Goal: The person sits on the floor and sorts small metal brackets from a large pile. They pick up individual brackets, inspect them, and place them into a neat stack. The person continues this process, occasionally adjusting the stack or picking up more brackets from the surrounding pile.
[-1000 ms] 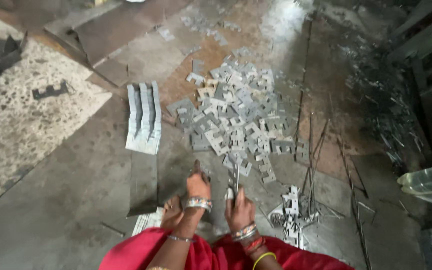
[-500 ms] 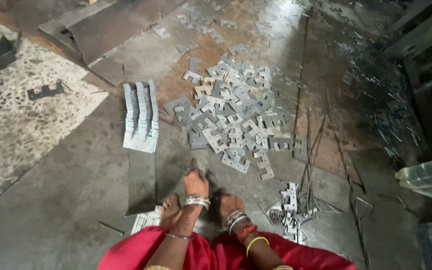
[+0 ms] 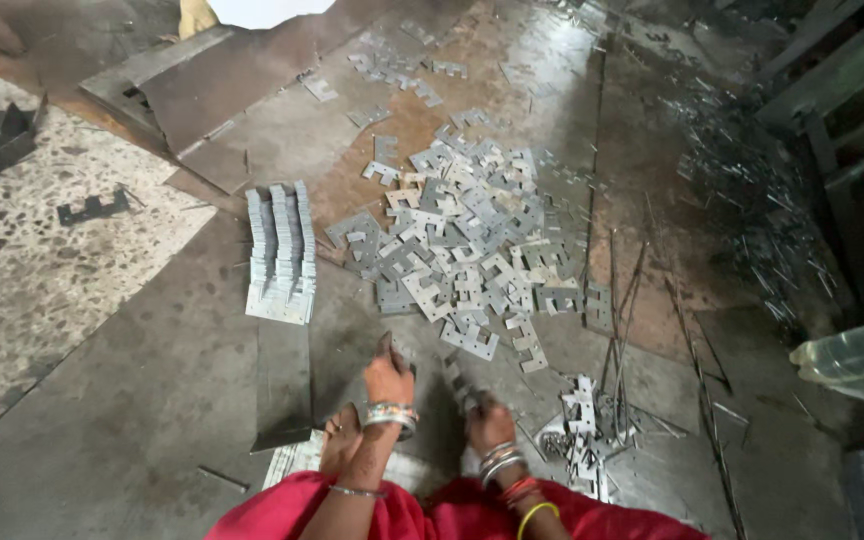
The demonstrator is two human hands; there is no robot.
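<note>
Dozens of flat notched metal plates [image 3: 467, 245] lie scattered in a loose heap on the grey floor [image 3: 112, 420], just ahead of the person. The left hand [image 3: 388, 372] reaches forward with fingers bent down onto the floor at the heap's near edge; I cannot tell whether it grips a plate. The right hand [image 3: 487, 418] is curled around what looks like a small metal piece, though blur hides the grip. A neat stack of plates [image 3: 280, 255] stands to the left of the heap, apart from it. Thin metal rods [image 3: 617, 330] lie to the right, beside more plates [image 3: 580, 435].
</note>
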